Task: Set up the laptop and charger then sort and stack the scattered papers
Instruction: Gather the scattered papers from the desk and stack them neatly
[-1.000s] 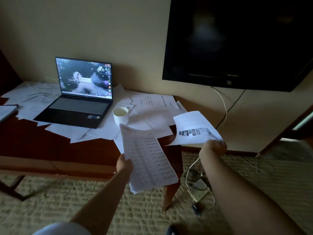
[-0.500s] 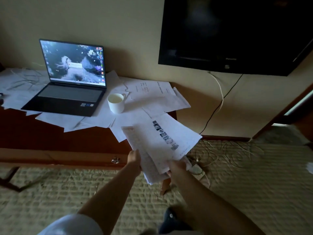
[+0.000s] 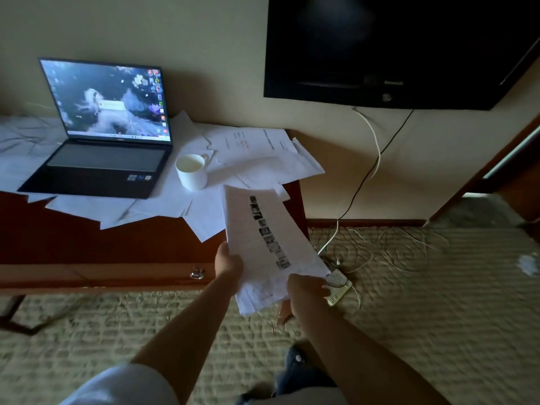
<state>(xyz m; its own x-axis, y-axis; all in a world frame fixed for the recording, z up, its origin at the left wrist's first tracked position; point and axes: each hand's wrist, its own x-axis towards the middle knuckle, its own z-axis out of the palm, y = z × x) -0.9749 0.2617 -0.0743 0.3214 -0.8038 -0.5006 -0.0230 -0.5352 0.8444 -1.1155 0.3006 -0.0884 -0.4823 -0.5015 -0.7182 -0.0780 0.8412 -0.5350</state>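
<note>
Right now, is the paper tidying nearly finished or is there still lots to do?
Only partly done. The laptop is open and lit on the desk; whether its charger is plugged in cannot be seen. Both hands, left hand and right hand, hold a small stack of papers. Many loose sheets lie scattered around the white mug and under the laptop.
</note>
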